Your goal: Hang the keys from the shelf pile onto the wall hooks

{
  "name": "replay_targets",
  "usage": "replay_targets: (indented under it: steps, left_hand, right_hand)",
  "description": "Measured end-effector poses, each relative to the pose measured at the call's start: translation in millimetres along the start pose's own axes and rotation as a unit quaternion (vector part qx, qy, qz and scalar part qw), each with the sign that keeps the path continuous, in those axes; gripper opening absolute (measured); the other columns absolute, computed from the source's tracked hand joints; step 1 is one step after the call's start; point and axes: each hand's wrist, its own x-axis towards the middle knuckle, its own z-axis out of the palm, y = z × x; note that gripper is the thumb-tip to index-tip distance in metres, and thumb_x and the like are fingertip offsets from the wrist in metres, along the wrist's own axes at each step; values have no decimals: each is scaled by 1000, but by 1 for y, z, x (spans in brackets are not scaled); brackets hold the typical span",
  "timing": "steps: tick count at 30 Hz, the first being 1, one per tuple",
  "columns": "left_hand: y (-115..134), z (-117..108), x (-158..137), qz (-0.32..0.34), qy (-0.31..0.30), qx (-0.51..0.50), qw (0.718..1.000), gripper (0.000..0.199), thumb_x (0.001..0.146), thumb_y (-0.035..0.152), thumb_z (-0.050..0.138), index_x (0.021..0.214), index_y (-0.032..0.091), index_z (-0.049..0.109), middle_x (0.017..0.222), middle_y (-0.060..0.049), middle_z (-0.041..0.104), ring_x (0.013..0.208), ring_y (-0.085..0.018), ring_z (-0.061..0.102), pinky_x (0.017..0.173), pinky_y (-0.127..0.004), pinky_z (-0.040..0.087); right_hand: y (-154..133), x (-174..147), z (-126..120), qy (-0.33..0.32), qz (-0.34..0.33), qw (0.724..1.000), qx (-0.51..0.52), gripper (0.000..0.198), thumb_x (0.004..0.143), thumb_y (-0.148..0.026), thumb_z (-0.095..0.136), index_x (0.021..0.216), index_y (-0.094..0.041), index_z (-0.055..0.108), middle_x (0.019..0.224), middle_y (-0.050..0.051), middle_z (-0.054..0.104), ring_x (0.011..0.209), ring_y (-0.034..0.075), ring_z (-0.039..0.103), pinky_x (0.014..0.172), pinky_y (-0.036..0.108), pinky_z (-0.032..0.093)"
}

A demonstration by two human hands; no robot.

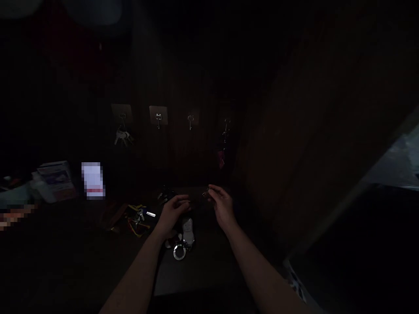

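My right hand (223,207) pinches a small shiny metal piece (205,192) between thumb and fingertips; the dark hides whether it is a key ring or a clasp. To its left, my left hand (173,213) is held low over the surface, fingers apart and nothing seen in them. Just beyond its fingers lies a dark bunch of keys (165,193). Below it rest a pale, bear-shaped keychain (187,231) and a round metal ring (179,251). Keys with yellow and red straps (140,216) lie further left.
Wall hooks run along the back: one holds a bunch of keys (122,137), two are bare (159,117), and the rightmost carries a chain with a pink tag (221,159). Boxes (57,181) and a bright blurred panel (93,179) stand left. A dark wooden panel (281,174) rises on the right.
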Motion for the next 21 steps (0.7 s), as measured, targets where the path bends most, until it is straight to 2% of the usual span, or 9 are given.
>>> replay_targets:
  steps: [7,11,14,21]
  left_hand:
    - [0,-2,2,36,35,50,997,39,60,39,71,91,17,63,80,-3,67,76,-16,62,73,-28,47]
    - [-3,-3,5,42,43,74,995,35,61,38,70,87,17,64,74,-1,66,71,-15,61,68,-26,46]
    - [-3,-2,4,44,47,90,994,34,60,38,70,86,17,65,73,-1,65,67,-14,60,66,-26,46]
    - [-3,1,0,37,47,97,993,37,60,42,70,88,18,65,72,-2,65,67,-15,60,61,-25,44]
  right_hand:
    - [-25,20,-2,29,-41,998,-26,29,58,-30,73,85,-20,68,72,0,66,67,12,61,58,24,44]
    - [-46,41,2,66,-96,993,-27,32,57,-29,73,87,-20,64,70,-2,66,65,12,61,58,24,44]
    - [-63,60,6,100,-137,985,-32,28,56,-28,72,80,-19,61,65,-3,65,62,12,60,57,24,43]
    - [-103,103,19,127,-227,962,-80,19,58,-27,67,74,-18,59,63,-3,62,60,12,56,57,25,41]
